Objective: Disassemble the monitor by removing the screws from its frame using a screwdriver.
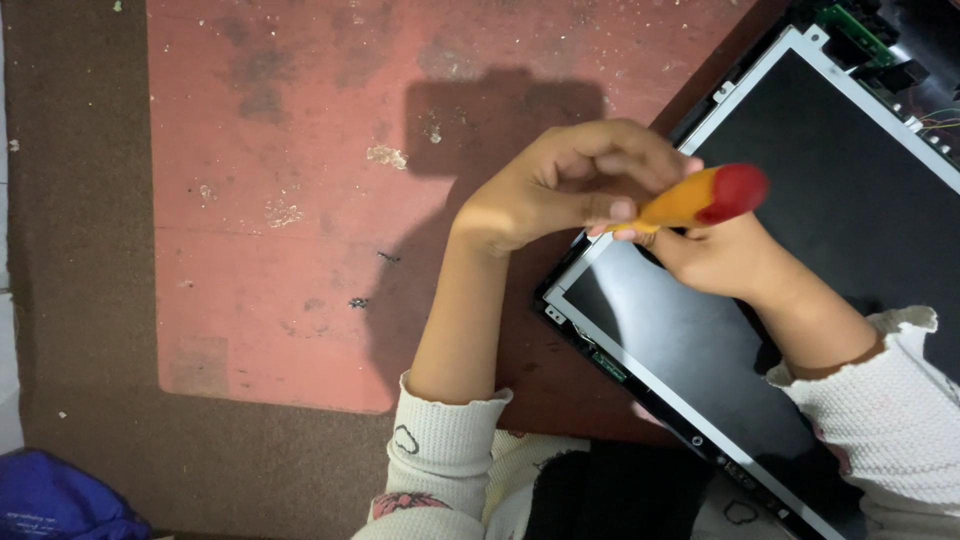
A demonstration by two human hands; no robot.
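Both hands grasp 1 screwdriver with an orange handle and red cap [705, 198]: the left hand [560, 185] pinches near its front, the right hand [715, 255] curls beneath it. It hovers over the corner of a black, silver-framed display panel [800, 230] lying on the worn red floor [290, 200].

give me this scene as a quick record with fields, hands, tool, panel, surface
left hand: left hand curled over the tool's front end, fingers bent
right hand: right hand under the handle, above the panel
tool: screwdriver, orange handle with red end cap, tip hidden
panel: bare display panel, dark face, metal frame, lying flat
surface: worn red floor, brown border
other: blue bag at lower left
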